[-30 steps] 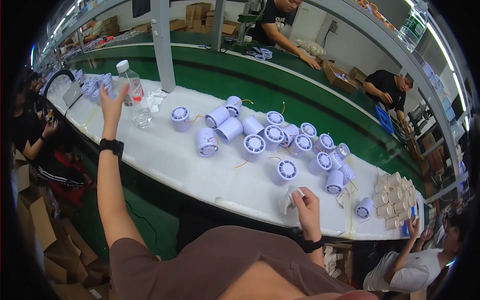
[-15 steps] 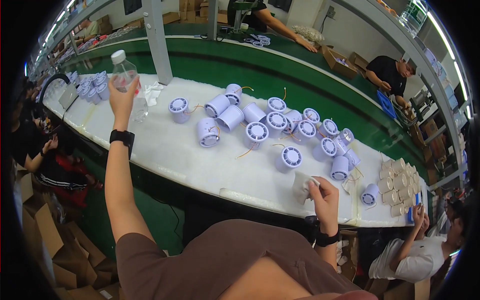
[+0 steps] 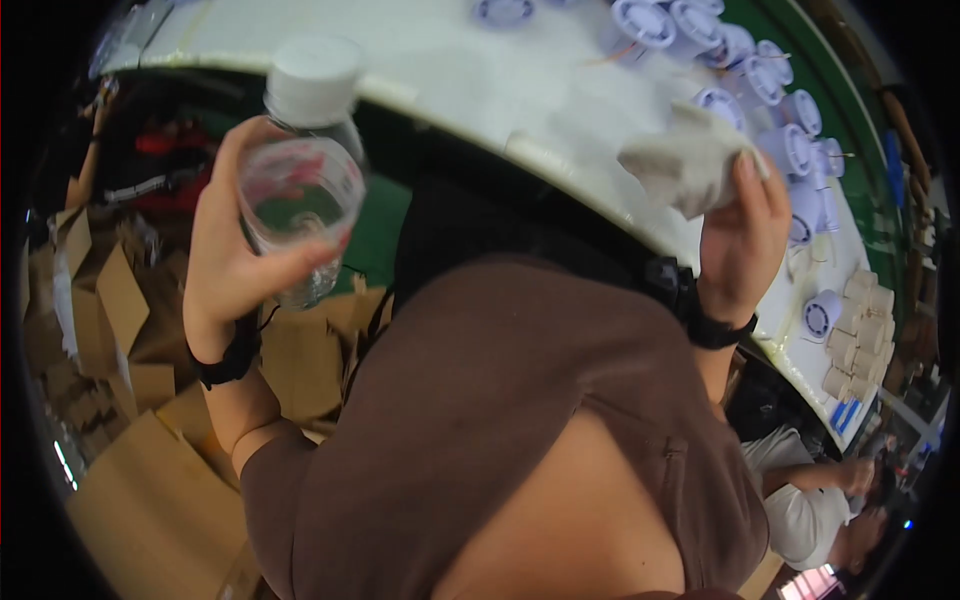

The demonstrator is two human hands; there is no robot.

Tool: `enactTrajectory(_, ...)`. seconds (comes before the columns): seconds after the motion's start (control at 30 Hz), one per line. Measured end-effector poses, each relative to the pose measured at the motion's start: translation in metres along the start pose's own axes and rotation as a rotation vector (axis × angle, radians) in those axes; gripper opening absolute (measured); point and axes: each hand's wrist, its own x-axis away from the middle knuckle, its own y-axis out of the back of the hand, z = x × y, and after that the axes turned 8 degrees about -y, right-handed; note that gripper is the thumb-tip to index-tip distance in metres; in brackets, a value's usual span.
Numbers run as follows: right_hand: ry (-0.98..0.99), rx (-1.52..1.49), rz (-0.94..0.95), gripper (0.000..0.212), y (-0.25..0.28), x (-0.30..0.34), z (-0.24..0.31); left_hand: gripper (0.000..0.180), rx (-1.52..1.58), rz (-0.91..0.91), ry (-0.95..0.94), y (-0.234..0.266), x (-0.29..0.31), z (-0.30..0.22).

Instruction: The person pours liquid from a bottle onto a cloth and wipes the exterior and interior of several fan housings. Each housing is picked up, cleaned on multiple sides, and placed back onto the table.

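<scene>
A clear plastic bottle (image 3: 305, 190) with a white cap is gripped by my left hand (image 3: 225, 235), the fingers and thumb wrapped round its middle. It stands roughly upright in front of the table's near edge, cap on. My right hand (image 3: 742, 240) pinches a crumpled whitish cloth or tissue (image 3: 690, 160) between thumb and fingers, raised over the near edge of the white table (image 3: 470, 85). Beyond that hand lie several pale lilac round housings (image 3: 795, 150) with slotted ends, some trailing thin orange wires.
Several cream cylindrical parts (image 3: 860, 335) are grouped at the table's right end, with one lilac housing (image 3: 822, 313) beside them. Open cardboard boxes (image 3: 150, 480) fill the floor at left. A person in a white shirt (image 3: 800, 500) sits at lower right.
My left hand has brought the bottle from over the table in close to me. My right hand has lifted the cloth, and the view has tipped down toward my body.
</scene>
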Motion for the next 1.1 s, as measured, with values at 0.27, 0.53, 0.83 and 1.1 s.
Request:
enactTrajectory(0.27,-0.322,-0.125,0.217,0.023,-0.043,-0.005,-0.032,0.068,-0.334,0.253,0.036,-0.053,0.044,0.020)
enactTrajectory(0.53,-0.394,0.109,0.291,0.025,-0.035,0.018,-0.062,0.067,-0.635,0.280,-0.087,-0.061,0.035,0.020)
enactTrajectory(0.83,-0.547,-0.014,0.353,0.026,-0.032,0.024,-0.081,0.063,-0.799,0.344,-0.302,-0.071,0.016,0.019)
enactTrajectory(1.1,-0.562,-0.006,0.349,0.028,-0.032,0.027,-0.089,0.064,-0.948,0.562,-0.297,-0.076,-0.002,0.016)
